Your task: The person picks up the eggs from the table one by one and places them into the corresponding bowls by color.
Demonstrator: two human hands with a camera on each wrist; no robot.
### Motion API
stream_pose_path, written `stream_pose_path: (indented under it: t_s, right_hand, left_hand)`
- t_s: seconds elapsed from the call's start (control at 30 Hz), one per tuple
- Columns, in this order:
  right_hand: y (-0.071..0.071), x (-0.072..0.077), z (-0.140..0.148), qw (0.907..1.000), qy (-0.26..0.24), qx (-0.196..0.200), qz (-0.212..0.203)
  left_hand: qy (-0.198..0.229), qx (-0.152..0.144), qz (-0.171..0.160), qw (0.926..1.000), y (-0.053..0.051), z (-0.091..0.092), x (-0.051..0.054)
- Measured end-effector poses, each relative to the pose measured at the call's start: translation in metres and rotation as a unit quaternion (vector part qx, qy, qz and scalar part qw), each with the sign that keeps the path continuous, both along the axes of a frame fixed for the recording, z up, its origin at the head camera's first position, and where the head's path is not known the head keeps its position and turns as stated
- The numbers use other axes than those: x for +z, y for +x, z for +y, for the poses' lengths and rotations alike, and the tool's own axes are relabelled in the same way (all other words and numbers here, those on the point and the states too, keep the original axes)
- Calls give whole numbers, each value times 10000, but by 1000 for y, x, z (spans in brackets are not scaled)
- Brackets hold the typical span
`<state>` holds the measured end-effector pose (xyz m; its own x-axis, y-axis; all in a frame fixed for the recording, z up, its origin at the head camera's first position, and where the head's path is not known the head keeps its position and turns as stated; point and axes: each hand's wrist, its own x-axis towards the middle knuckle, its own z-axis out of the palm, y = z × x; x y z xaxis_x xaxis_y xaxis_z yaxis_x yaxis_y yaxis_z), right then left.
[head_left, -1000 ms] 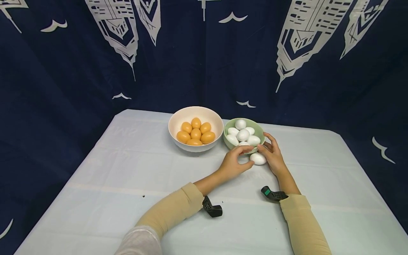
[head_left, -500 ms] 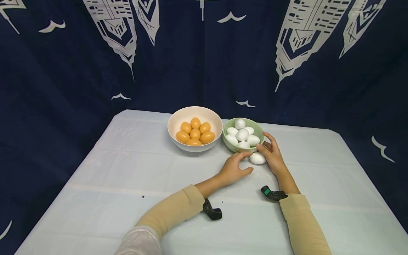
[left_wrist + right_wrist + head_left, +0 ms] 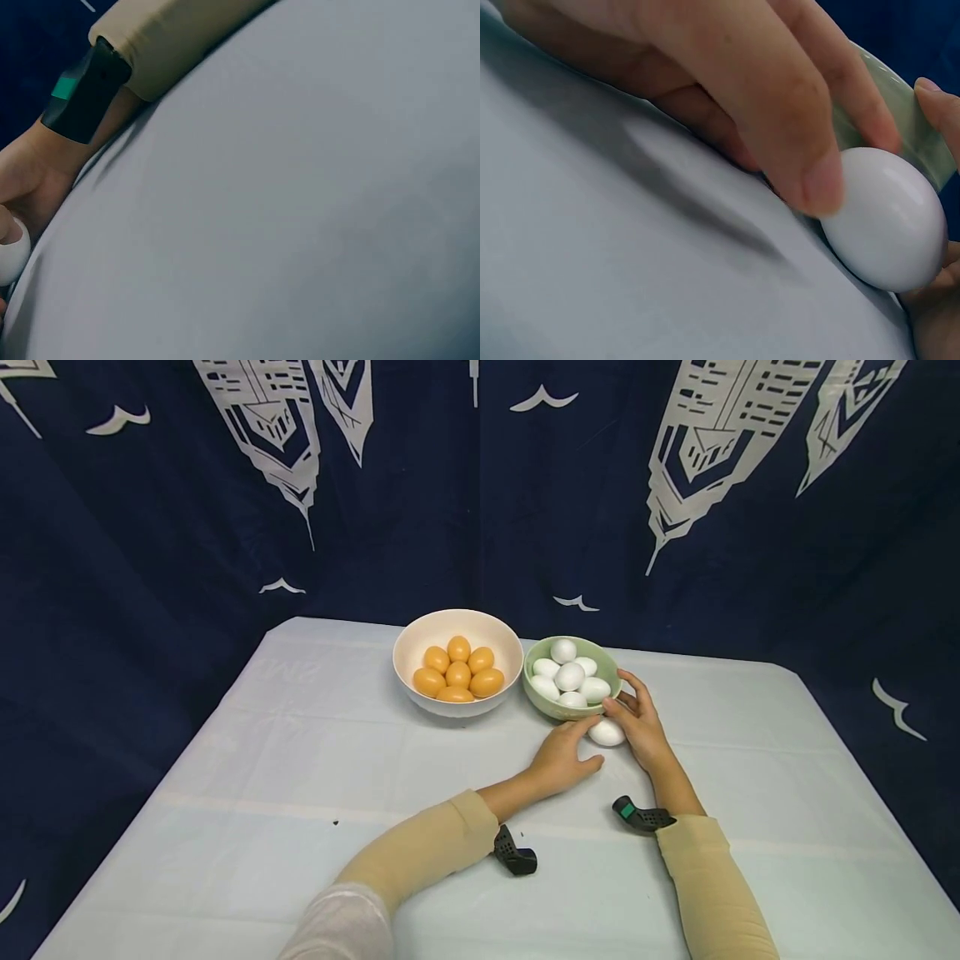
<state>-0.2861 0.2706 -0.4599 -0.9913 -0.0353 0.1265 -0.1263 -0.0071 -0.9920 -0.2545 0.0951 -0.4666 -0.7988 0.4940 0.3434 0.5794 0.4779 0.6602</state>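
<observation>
A green bowl (image 3: 542,703) on the table holds several white eggs (image 3: 570,676). One more white egg (image 3: 607,733) lies on the cloth against the bowl's front. My right hand (image 3: 643,732) rests its fingers along the bowl's right side; in the right wrist view its thumb (image 3: 821,184) touches or nearly touches the loose egg (image 3: 885,221). From the left, my left hand (image 3: 562,760) reaches toward that egg with thumb and forefinger spread. The forefinger comes between bowl and egg; contact is unclear. In the left wrist view the egg (image 3: 11,262) is cut off at the edge.
Left of the green bowl stands a larger cream bowl (image 3: 408,681) with several orange-yellow eggs (image 3: 458,674). A white cloth covers the table (image 3: 262,777). Black devices (image 3: 516,853) sit at both wrists. A dark blue patterned curtain (image 3: 480,510) hangs behind the table.
My left hand has drawn back from the bowl's front rim and then shifted right, closer to the loose egg. My right hand stays at the bowl's side.
</observation>
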Motion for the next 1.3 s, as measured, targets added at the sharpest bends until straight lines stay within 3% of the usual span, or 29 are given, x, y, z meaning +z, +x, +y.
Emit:
stream_pose_path:
  t_s: [0.37, 0.53, 0.73, 1.0, 1.3]
  right_hand:
    - [-1, -1, 1, 10000, -13, 1, 18]
    - [-1, -2, 1, 10000, -22, -20, 50]
    - [-1, -3, 4, 9999, 61, 23, 87]
    - [-1, -2, 3, 10000, -20, 10, 88]
    - [-1, -1, 1, 9997, -189, 77, 143]
  left_hand:
    - [-207, 682, 323, 9969, 0, 31, -2]
    - [-82, 870, 464, 9951, 1, 38, -4]
    - [-4, 826, 354, 9960, 1, 39, -4]
    - [-11, 709, 568, 9959, -1, 34, 0]
    - [-152, 487, 551, 9972, 1, 22, 4]
